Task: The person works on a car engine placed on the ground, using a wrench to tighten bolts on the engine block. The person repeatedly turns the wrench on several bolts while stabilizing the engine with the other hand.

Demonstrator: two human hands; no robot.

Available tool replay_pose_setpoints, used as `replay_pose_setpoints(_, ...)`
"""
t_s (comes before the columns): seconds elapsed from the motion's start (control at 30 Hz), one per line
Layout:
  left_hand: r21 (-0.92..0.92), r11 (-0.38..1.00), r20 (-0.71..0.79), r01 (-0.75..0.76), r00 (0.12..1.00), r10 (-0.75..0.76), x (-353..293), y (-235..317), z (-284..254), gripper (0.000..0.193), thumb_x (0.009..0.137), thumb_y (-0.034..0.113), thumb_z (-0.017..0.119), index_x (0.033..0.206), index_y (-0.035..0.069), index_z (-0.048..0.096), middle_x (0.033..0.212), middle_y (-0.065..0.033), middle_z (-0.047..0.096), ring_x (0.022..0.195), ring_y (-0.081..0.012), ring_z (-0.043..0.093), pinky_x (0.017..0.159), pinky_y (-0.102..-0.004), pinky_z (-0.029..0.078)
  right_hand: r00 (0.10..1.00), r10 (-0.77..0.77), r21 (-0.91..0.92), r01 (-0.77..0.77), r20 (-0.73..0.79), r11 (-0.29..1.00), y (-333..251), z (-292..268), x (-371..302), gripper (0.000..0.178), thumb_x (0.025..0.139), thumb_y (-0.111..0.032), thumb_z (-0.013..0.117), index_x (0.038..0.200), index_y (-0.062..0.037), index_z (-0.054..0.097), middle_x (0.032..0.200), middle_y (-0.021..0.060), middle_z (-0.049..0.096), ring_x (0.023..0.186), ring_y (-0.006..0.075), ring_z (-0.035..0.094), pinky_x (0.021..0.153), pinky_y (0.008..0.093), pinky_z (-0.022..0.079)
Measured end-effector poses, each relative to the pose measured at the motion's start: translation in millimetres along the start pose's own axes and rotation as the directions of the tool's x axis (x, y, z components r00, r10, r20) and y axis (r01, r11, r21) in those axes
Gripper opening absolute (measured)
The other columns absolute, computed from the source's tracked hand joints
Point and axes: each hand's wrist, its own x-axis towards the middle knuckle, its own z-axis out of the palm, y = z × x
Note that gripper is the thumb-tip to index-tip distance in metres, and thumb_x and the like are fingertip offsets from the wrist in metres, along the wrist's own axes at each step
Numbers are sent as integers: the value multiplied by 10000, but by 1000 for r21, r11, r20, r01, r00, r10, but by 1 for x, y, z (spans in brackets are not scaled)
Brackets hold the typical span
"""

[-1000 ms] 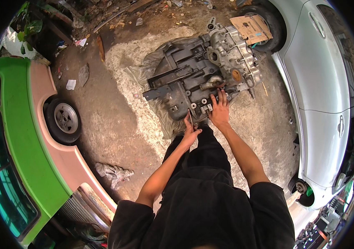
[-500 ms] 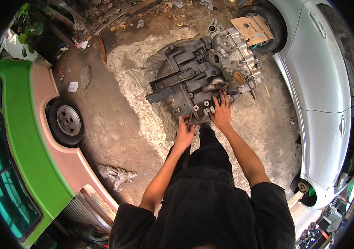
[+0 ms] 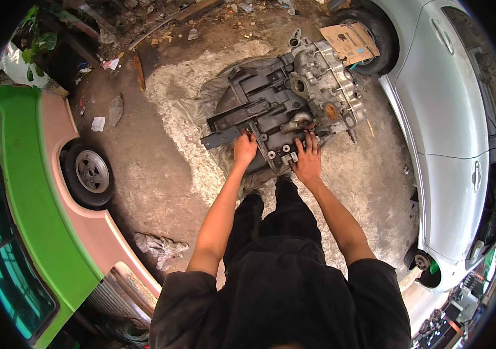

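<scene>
A dark engine block with attached housings (image 3: 277, 93) lies on its side below me, its paler silver cylinder head (image 3: 335, 87) toward the far right. My left hand (image 3: 245, 149) has its fingers curled at a flat dark metal bracket (image 3: 219, 138) on the engine's near left side; the fingers partly hide what they grip. Resting on the near edge is my right hand (image 3: 308, 160), fingers stretched out and slightly apart. Beside its thumb sit round bushings (image 3: 286, 149) and a small metal block. A curved pipe fitting (image 3: 297, 122) rises just beyond its fingertips.
A grey cloth (image 3: 213, 93) lies under the engine on rough concrete. A green and pink vehicle (image 3: 44, 157) stands at left, a silver car (image 3: 451, 116) at right. Cardboard (image 3: 350, 43) leans on the car's wheel. A crumpled rag (image 3: 161, 247) lies at lower left.
My left hand has moved away from me and slightly left, from the engine's near corner to the flat bracket. The right hand stays in place on the engine's near edge.
</scene>
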Motion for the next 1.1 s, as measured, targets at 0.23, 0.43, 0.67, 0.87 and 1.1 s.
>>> replay_pose_setpoints(0.23, 184, 979, -74, -91, 992, 106, -4, -9, -10, 402, 1022, 291, 480, 1173, -72, 563, 949, -288, 679, 929, -516, 617, 841, -567, 495, 1000, 17, 0, -17, 8, 1000, 0, 1, 0, 889, 691, -244, 837, 1466, -176, 406, 1605, 135, 210, 1511, 341, 143, 1177, 535, 263)
replay_pose_setpoints(0.43, -60, 985, -230, -161, 963, 143, -33, -1, -32, 262, 992, 192, 580, 1026, -67, 561, 822, -217, 679, 742, -398, 668, 717, -458, 539, 999, -19, -2, 19, -30, 1000, 2, 2, 0, 901, 673, -242, 845, 1453, -142, 406, 1595, 169, 204, 1500, 381, 149, 1173, 521, 269)
replay_pose_setpoints(0.67, -488, 869, -117, -87, 993, 34, -101, -23, -18, 100, 919, -22, 617, 888, -33, 522, 785, -146, 690, 734, -183, 704, 646, -333, 548, 999, -4, 34, 5, -33, 999, 3, 5, 0, 869, 703, -246, 824, 1463, -168, 412, 1596, 137, 226, 1509, 341, 145, 1183, 541, 253)
replay_pose_setpoints(0.87, -350, 924, 99, 154, 987, -127, -113, -62, 26, 261, 894, 11, 576, 1125, 30, 455, 788, -150, 581, 674, -299, 592, 650, -414, 462, 999, -3, 39, 4, -34, 999, 2, 3, 0, 872, 697, -241, 831, 1459, -168, 413, 1593, 141, 231, 1507, 342, 152, 1181, 549, 255)
replay_pose_setpoints(1.1, -496, 848, 276, 185, 960, -48, -117, -39, 32, 619, 930, -32, 491, 1470, 122, 233, 1113, -171, 597, 978, -251, 592, 806, -369, 450, 1000, -4, 35, 6, -31, 999, 1, 2, 0, 880, 695, -226, 834, 1460, -164, 405, 1595, 140, 224, 1510, 347, 144, 1179, 553, 256)
